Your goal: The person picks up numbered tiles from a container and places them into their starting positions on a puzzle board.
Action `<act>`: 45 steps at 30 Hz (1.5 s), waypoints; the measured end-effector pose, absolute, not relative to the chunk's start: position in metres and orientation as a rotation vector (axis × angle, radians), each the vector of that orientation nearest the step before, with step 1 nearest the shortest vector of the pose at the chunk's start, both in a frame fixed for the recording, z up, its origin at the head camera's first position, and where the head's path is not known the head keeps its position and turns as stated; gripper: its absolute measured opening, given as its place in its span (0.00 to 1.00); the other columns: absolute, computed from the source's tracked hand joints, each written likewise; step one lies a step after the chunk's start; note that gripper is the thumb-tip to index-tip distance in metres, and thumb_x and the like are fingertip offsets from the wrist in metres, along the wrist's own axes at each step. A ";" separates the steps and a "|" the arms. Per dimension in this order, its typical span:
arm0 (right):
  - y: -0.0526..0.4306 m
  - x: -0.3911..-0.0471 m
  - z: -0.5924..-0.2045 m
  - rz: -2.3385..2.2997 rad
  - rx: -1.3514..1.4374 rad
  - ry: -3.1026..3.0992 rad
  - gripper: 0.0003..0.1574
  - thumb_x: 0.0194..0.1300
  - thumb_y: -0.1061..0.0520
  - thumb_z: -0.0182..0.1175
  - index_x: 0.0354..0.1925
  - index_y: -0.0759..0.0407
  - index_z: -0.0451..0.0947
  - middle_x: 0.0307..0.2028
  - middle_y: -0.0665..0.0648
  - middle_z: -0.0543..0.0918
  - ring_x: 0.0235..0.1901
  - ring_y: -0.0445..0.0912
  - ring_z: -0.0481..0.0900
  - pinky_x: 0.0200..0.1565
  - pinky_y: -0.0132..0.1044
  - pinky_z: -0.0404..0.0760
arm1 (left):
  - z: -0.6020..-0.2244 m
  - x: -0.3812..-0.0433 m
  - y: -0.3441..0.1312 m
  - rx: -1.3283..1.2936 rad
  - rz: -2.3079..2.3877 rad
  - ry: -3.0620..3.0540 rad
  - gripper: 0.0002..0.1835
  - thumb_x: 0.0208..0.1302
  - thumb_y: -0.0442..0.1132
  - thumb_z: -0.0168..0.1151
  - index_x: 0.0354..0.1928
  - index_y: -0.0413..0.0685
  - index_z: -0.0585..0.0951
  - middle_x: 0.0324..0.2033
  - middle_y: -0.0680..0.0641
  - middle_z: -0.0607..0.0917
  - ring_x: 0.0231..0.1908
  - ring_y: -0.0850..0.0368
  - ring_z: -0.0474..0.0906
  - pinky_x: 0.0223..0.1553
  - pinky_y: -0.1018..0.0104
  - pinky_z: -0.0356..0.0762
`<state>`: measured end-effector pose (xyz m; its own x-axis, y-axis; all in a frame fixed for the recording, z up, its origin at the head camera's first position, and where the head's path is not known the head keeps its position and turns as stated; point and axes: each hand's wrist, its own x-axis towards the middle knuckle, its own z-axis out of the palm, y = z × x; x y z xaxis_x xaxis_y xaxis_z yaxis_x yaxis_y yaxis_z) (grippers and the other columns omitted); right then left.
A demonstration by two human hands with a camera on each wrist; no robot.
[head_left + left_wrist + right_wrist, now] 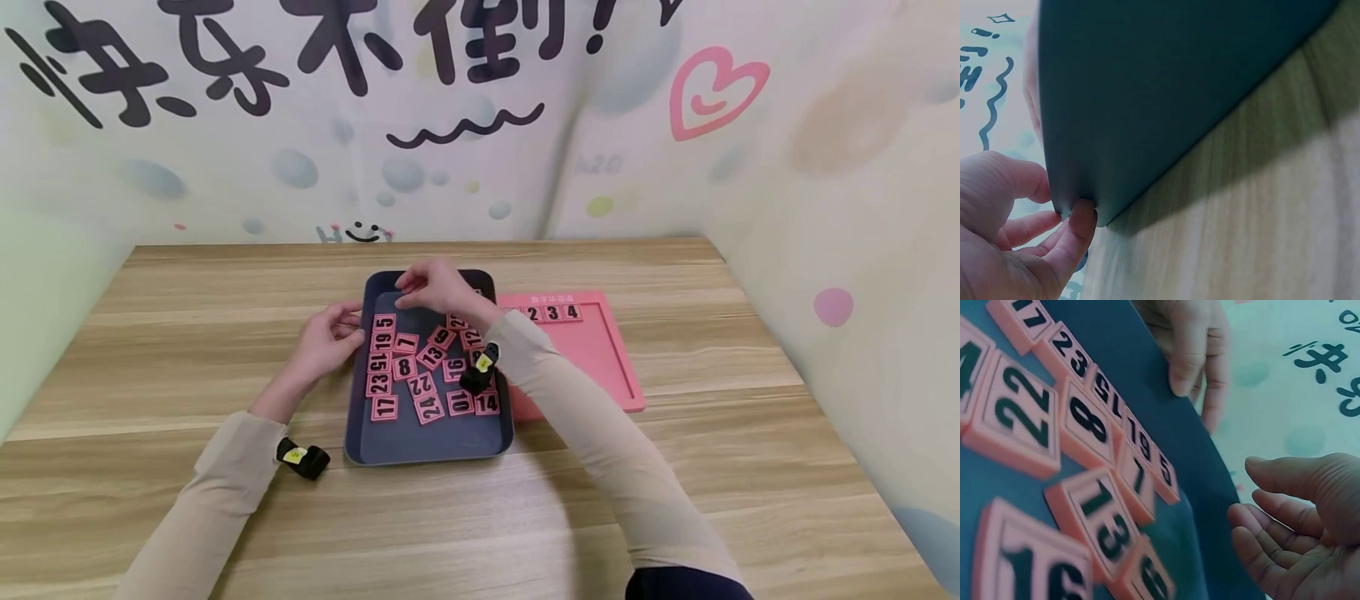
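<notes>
A dark blue-grey tray [427, 442] bears several pink number tiles, among them 17 [385, 407], 8 [405, 367] and 22 [1019, 415]. My left hand [326, 342] pinches the tray's left rim, thumb on the inner side and fingertips outside; the left wrist view shows these fingers [1075, 240] close against the dark wall. Over the tray's far end hovers my right hand [438, 292], its fingers loosely bent and apart, with nothing between them in the right wrist view. My right forearm and its wrist camera cover some of the tiles on the right side.
A pink framed board [592, 358] lies to the right, partly under the tray's edge, with tiles such as 3 [553, 313] in a row along its far side. Behind the wooden table [225, 333] rises a wall [480, 183] with black lettering.
</notes>
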<state>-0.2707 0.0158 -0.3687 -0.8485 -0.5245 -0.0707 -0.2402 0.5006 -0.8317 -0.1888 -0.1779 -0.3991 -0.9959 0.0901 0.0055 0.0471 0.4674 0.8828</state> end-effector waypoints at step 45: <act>0.004 -0.265 -0.369 -0.939 -0.743 2.597 0.20 0.55 0.61 0.66 0.47 0.63 0.79 0.36 0.55 0.80 0.34 0.44 0.75 0.34 0.30 0.74 | -0.400 -0.189 -0.178 0.126 1.601 2.656 0.24 0.60 0.25 0.52 0.60 0.27 0.67 0.46 0.29 0.76 0.44 0.39 0.76 0.37 0.80 0.71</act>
